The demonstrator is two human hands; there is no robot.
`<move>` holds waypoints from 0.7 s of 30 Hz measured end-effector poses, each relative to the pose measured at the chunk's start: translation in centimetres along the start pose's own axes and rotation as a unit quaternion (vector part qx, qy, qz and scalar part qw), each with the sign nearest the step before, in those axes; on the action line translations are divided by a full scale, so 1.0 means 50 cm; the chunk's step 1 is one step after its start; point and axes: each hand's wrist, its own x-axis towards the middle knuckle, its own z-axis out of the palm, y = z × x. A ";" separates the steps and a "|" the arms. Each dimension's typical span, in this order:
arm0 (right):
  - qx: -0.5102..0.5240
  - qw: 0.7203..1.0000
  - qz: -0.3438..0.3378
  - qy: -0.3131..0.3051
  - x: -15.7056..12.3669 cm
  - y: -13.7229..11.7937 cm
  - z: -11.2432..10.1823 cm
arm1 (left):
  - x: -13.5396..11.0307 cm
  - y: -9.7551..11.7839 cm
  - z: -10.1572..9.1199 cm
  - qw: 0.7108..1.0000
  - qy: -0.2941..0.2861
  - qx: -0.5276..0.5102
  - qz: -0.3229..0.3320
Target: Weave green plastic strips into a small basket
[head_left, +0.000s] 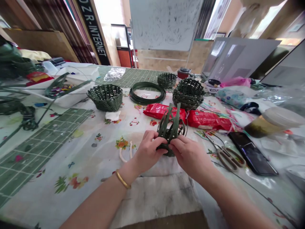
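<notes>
On the flower-printed tablecloth [100, 165], a partly woven green basket [175, 129] sits between the hands, about equally near each, its stakes [177, 115] rising away; left hand [149, 149] and right hand [188, 153] both pinch its near edge, fingers closed.

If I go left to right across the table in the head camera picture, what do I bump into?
White tray → dark green woven basket → coil of dark green strip → part-woven basket → right hand → scissors → black phone.
</notes>
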 end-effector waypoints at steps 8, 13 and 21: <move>0.133 0.989 0.070 0.015 0.013 0.023 0.044 | 0.006 -0.034 0.000 0.999 0.039 -0.010 0.021; 0.203 0.976 0.074 -0.002 0.021 0.038 0.041 | 0.011 -0.061 -0.016 0.987 0.060 -0.131 -0.068; 0.276 0.949 0.148 0.039 0.028 0.026 0.068 | 0.010 -0.072 0.006 0.970 0.014 -0.204 -0.131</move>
